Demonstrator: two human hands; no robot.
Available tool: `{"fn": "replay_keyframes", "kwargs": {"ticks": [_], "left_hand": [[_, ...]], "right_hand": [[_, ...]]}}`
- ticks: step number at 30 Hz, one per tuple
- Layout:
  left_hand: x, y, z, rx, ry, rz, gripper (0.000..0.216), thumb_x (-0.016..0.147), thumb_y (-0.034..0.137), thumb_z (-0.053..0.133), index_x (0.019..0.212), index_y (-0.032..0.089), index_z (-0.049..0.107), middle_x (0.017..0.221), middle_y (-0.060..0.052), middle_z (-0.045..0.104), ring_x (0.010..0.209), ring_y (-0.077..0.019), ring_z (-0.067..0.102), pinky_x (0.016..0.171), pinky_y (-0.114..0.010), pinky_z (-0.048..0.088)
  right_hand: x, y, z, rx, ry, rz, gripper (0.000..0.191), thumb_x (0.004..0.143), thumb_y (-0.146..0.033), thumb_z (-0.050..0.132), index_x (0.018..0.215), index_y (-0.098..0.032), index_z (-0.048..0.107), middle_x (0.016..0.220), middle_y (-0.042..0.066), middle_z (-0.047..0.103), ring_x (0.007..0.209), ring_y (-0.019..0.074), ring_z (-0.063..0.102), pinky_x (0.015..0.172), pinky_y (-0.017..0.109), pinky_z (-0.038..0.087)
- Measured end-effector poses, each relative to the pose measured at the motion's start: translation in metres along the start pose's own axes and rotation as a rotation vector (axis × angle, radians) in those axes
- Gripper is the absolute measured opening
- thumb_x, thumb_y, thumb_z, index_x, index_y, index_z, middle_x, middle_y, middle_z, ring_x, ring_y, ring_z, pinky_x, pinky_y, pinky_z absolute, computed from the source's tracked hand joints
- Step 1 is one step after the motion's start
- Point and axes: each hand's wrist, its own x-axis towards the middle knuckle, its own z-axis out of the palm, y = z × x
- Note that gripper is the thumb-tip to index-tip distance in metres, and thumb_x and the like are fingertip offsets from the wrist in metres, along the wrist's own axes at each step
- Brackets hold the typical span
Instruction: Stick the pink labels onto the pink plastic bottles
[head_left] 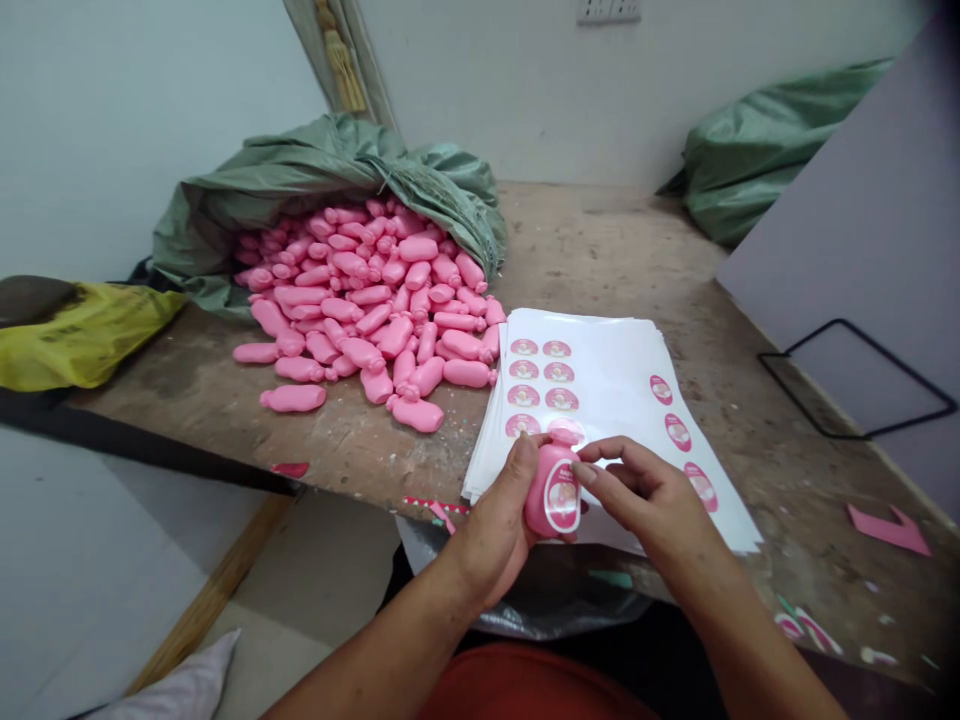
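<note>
My left hand (499,530) is closed around a small pink plastic bottle (537,508), held upright with its neck at the top. An oval pink-and-white sticker (562,497) lies on the bottle's front. At the sticker's upper right edge, the thumb and forefinger of my right hand (645,490) are pinched together. Below the bottle is a stack of white sticker sheets (607,370), the top one still bearing oval stickers in columns at its left and right. Many more pink bottles (364,300) lie in a heap to the left of the sheets.
The heap spills from a green woven sack (300,165) on the worn wooden table (577,240). A yellow plastic bag (90,330) sits far left. At right are a black wire frame (862,435), a pink scrap (889,528) and another green sack (757,155).
</note>
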Motion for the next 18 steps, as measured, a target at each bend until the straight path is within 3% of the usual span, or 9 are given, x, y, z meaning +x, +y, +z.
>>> {"fn": "replay_keyframes", "kwargs": {"ticks": [12,18], "left_hand": [[-0.0023,-0.0025,-0.0028,0.064,-0.04,0.026,0.036,0.092,0.049,0.037,0.113,0.022,0.05,0.101,-0.005,0.057,0.087,-0.0159,0.058,0.064,-0.024,0.047],[-0.0028,0.0009,-0.0015,0.118,-0.077,0.009,0.025,0.092,0.031,0.046,0.115,0.021,0.049,0.102,-0.005,0.057,0.09,-0.016,0.057,0.066,-0.024,0.045]], "right_hand": [[0.002,0.0066,0.0014,0.022,-0.013,-0.055,0.028,0.075,-0.047,0.063,0.085,-0.021,0.06,0.051,-0.005,0.059,0.05,0.012,0.055,0.049,0.022,0.036],[0.0016,0.0054,0.0018,-0.011,0.028,-0.057,0.028,0.074,-0.047,0.065,0.087,-0.022,0.061,0.049,-0.006,0.054,0.052,0.013,0.053,0.052,0.024,0.037]]}}
